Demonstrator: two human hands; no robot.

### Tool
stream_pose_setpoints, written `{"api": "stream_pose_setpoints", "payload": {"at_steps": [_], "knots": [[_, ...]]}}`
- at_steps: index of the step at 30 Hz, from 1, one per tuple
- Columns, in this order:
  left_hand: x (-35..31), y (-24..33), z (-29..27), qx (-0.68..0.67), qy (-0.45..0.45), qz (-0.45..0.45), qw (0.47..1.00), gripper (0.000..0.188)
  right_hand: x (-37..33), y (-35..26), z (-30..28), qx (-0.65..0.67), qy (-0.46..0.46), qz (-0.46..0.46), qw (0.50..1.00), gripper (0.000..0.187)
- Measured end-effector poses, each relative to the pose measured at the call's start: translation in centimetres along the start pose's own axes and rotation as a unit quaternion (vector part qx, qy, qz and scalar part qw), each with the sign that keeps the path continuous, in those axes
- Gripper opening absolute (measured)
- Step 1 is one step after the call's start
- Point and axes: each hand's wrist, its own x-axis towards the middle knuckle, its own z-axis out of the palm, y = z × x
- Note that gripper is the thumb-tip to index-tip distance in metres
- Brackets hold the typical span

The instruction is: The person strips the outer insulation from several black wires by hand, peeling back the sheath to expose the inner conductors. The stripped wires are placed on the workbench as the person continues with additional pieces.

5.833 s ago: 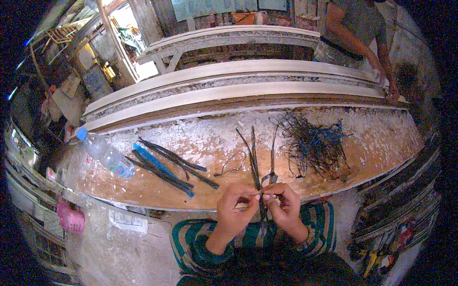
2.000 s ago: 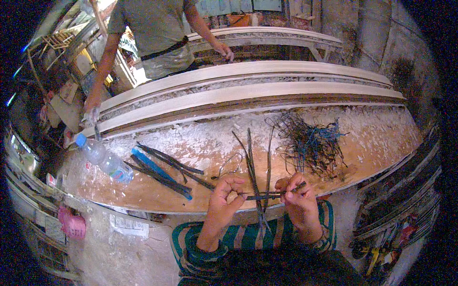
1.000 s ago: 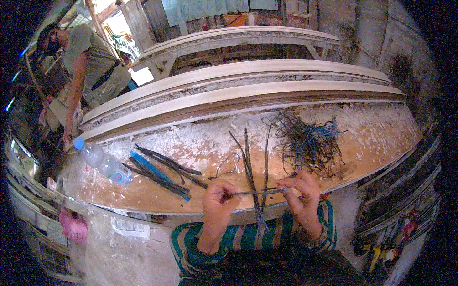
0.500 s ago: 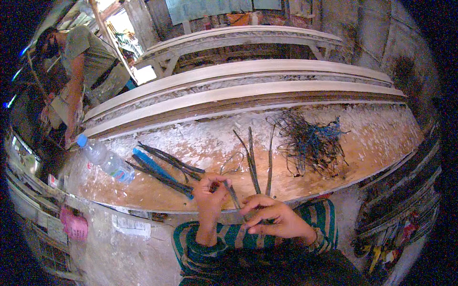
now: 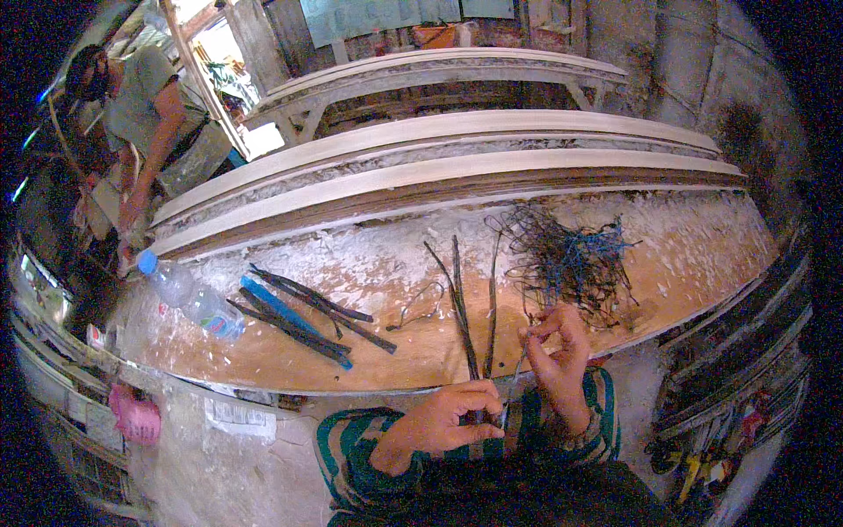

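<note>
A thin dark strip (image 5: 517,376) runs between my two hands at the near edge of the wooden bench. My left hand (image 5: 443,420) is low, over my lap, its fingers closed around the strip's lower end. Higher and to the right, my right hand (image 5: 566,364) pinches the upper end between thumb and fingers, just in front of a tangle of black and blue strands (image 5: 575,259). Several dark flat strips (image 5: 459,303) lie upright in the picture beyond my left hand. More dark strips (image 5: 303,334) and a blue strip (image 5: 277,307) are spread farther left.
Clear plastic bottles (image 5: 189,294), one blue-capped, lie at the bench's left end. Long pale wooden beams (image 5: 439,174) cross behind the flake-covered bench top (image 5: 702,255). A person (image 5: 158,123) bends over at the far left. A pink object (image 5: 136,415) is low at the left.
My left hand has moved down and right, away from the strips at left. My right hand has risen toward the tangle. The strip is still between them, and the other person's arms have shifted.
</note>
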Motion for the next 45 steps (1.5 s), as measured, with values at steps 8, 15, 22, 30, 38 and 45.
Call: {"api": "stream_pose_setpoints", "payload": {"at_steps": [8, 15, 22, 30, 38, 45], "knots": [[-0.5, -0.9, -1.1, 0.034, 0.251, -0.069, 0.965, 0.016, 0.4, -0.1, 0.1, 0.014, -0.002, -0.024, 1.0, 0.018], [-0.8, -3.6, -3.9, 0.069, 0.452, -0.103, 0.883, 0.013, -0.3, -1.5, -0.2, 0.249, -0.38, 0.015, 0.891, 0.013], [-1.2, -3.5, -3.6, -0.076, 0.415, -0.169, 0.891, 0.012, -0.3, -2.5, 1.3, 0.343, -0.47, -0.03, 0.813, 0.012], [-0.7, -1.1, -3.3, 0.053, 0.218, -0.061, 0.973, 0.011, -0.7, -1.1, -0.1, 0.271, -0.351, -0.021, 0.896, 0.009], [-0.5, 0.4, -1.5, -0.001, 0.066, -0.03, 0.997, 0.017, -0.7, -0.6, 0.5, 0.0, -0.011, -0.013, 1.0, 0.02], [-1.2, -3.0, -3.0, -0.076, 0.355, -0.032, 0.931, 0.021, -0.4, -1.6, 0.3, 0.035, -0.093, -0.034, 0.994, 0.013]]}}
